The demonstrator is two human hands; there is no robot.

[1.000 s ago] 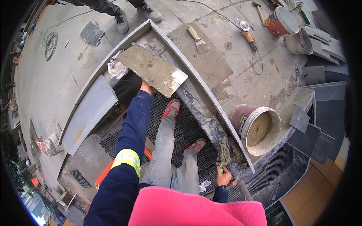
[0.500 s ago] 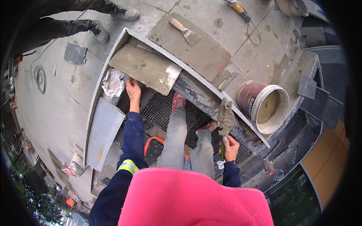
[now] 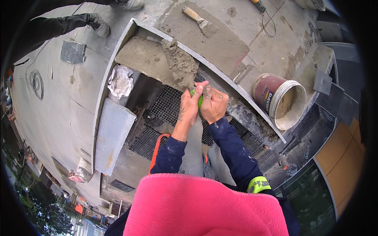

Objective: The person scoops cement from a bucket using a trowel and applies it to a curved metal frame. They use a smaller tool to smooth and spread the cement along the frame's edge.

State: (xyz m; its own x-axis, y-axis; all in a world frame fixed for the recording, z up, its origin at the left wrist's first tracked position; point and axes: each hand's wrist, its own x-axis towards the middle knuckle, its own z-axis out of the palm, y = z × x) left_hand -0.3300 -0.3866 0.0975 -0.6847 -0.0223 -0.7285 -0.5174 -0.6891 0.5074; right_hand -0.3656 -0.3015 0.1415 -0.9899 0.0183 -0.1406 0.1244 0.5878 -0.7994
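Both my hands meet at the green handle (image 3: 199, 98) of a trowel. My left hand (image 3: 188, 107) is closed on it from the left, and my right hand (image 3: 214, 104) grips it from the right. Wet grey mortar (image 3: 178, 65) covers the trowel's blade, hiding its shape. The blade lies over the right part of a mortar-coated slab (image 3: 138, 57), which sits inside the far corner of a stone-edged frame (image 3: 103, 94). I cannot tell whether the blade touches the slab. A crumpled whitish bag or wrapping (image 3: 120, 81) is left of the slab.
A bare grey slab (image 3: 113, 135) leans at the left. Black drainage grid (image 3: 165, 104) lies beneath my hands. A maroon bucket (image 3: 269, 92) stands right, beyond the frame edge. A wooden-handled scraper (image 3: 199, 20) rests on mortar behind. Another person's shoes (image 3: 99, 25) are at the far left.
My right hand has carried the loaded trowel left and away from me, over the coated slab. My left hand has left the slab's near edge and joined it on the handle.
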